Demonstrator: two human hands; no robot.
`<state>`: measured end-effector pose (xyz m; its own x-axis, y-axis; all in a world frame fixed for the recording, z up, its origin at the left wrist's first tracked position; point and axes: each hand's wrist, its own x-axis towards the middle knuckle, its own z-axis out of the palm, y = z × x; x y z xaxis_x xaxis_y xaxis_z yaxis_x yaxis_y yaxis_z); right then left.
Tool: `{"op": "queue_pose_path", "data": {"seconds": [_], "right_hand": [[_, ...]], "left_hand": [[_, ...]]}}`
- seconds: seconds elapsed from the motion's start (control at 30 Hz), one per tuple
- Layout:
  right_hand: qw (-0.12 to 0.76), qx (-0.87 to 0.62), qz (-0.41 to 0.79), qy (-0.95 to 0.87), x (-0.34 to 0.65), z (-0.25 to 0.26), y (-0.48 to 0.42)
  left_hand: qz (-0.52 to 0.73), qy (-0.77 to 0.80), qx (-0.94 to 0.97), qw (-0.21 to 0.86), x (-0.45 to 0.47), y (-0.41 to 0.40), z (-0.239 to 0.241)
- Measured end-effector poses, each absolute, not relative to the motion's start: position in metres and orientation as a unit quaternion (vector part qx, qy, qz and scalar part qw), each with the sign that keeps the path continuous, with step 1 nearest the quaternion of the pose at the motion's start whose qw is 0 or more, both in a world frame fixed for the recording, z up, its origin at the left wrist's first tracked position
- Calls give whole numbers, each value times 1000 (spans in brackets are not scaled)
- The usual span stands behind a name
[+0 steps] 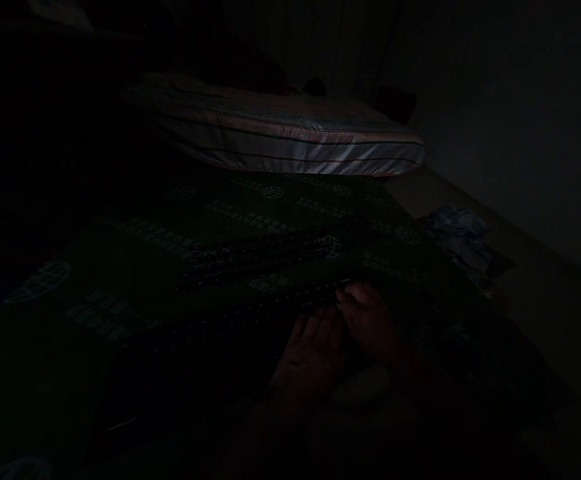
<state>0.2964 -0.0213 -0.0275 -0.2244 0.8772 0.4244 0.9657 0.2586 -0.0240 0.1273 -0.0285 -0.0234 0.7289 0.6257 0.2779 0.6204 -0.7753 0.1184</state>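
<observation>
The view is very dark. A dark cloth (185, 373) with rows of small pale dashes along its far edge lies spread in front of me. My left hand (315, 343) rests on this cloth, palm down, its fingers stretched forward over the fabric. Just to its right, my right hand (368, 317) has its fingers bent together at the cloth's far edge, seeming to pinch it. The thumbs and the exact hold are lost in shadow. Farther off lies a second dark strip (250, 257) with similar pale marks.
Beneath everything spreads a green sheet (310, 200) printed with pale globes and lettering. Behind it stands a striped, covered mattress (290, 147). Crumpled pale cloth (458, 230) lies on the floor at right, near a wall (510, 133). The left side is almost black.
</observation>
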Motion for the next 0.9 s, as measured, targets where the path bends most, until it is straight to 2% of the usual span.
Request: {"op": "queue_pose_path", "data": {"seconds": [0.4, 0.9], "right_hand": [[262, -595, -86, -755, 299, -33, -25], [259, -589, -98, -759, 298, -35, -25]], "left_hand": [[152, 333, 931, 4, 127, -28, -26], [142, 333, 932, 6, 126, -28, -23]]}}
